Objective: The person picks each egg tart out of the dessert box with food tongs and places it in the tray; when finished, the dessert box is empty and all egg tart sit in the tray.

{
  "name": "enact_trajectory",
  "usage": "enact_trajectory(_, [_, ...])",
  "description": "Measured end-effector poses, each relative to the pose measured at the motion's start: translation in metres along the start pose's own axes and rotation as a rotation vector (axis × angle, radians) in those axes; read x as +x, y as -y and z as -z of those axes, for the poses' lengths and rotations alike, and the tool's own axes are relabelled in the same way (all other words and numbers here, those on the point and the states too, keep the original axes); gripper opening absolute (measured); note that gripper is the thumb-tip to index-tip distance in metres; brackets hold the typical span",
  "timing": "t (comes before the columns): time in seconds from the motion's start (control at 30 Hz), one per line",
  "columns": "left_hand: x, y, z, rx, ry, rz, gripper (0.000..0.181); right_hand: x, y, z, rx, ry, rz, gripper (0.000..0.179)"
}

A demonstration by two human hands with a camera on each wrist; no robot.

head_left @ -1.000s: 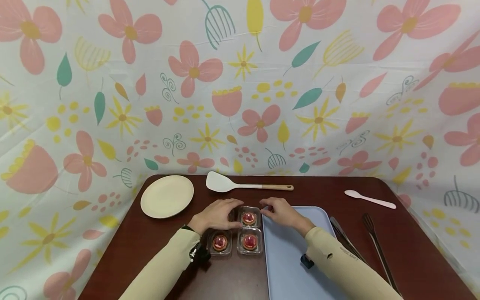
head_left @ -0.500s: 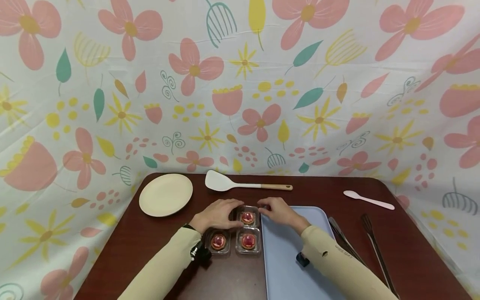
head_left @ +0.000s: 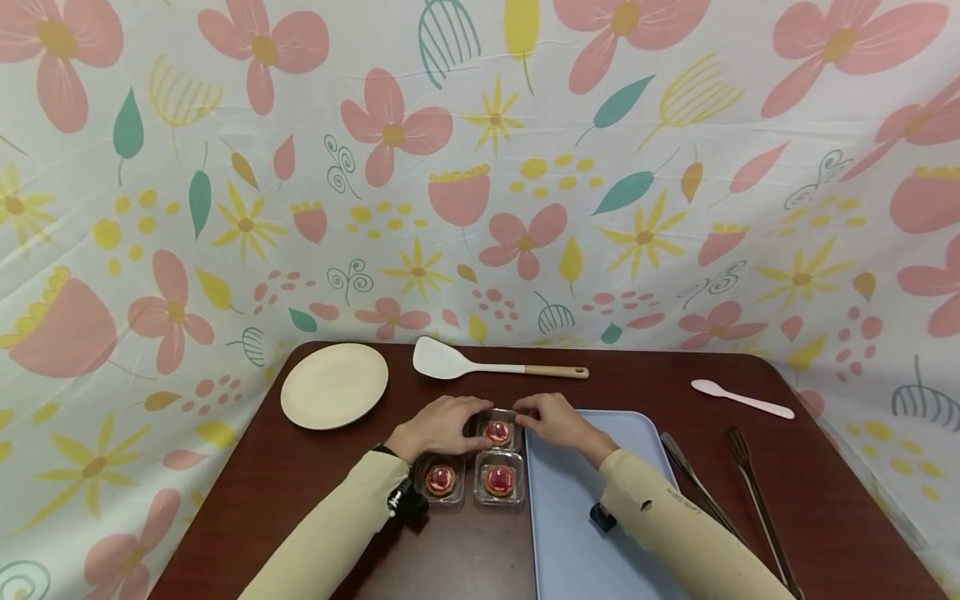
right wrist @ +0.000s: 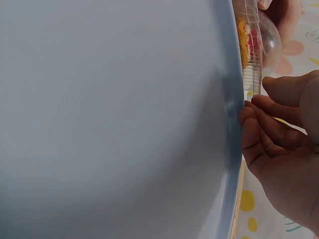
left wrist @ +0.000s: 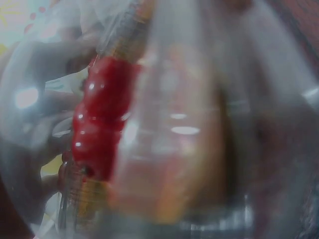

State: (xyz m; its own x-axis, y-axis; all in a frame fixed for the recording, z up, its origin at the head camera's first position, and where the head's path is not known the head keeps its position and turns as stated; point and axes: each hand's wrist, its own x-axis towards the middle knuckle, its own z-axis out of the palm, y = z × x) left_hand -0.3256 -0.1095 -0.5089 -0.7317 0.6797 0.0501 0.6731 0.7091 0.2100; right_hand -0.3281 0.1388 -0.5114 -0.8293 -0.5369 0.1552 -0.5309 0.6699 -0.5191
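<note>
1. Looking down at the dark red-brown table (head_left: pixel 622 393), we have the far box (head_left: pixel 514 439) right between two hands: clear plastic, a tart (head_left: pixel 498 431) with a glossy red topping inside, just beside the left edge of the blue tray (head_left: pixel 558 517).
2. Over to the left hand (head_left: pixel 441 429): it arches in from the left, thumb at the near side of the far box, fingers round at its back, and we call that a grip across the box.
3. Opposite, the right hand (head_left: pixel 561 423) meets the same box at its far right corner. From that wrist we see thumb and forefinger tips a little apart, right at the corner; whether they pinch the plastic, we cannot tell. The other fingers bend in against the tray's outer rim.
4. From the left wrist we get a blur: a clear dome (left wrist: pixel 259 129) up close, red topping shining through. Which box it caps, we cannot tell.
5. Just in front of the far box we spot the near box (head_left: pixel 498 501), and beside that the left box (head_left: pixel 442 501), each with a red-topped tart.
6. Around them we count a cream plate (head_left: pixel 335 386), a white spatula (head_left: pixel 487 367), a pink spoon (head_left: pixel 742 398) and two long dark utensils (head_left: pixel 761 500).
</note>
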Motion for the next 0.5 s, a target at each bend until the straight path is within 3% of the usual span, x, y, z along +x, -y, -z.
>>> enact_trajectory(0.3, [0.0016,0.0003,-0.0039,0.011,-0.013,-0.008,0.068,0.0022,-0.0001,-0.0009,-0.008,-0.018,-0.005,0.018])
enact_trajectory(0.5, [0.0018,0.0004,-0.0047,0.020,-0.005,0.009,0.069,0.0051,0.0065,-0.0012,0.027,-0.004,-0.069,0.018])
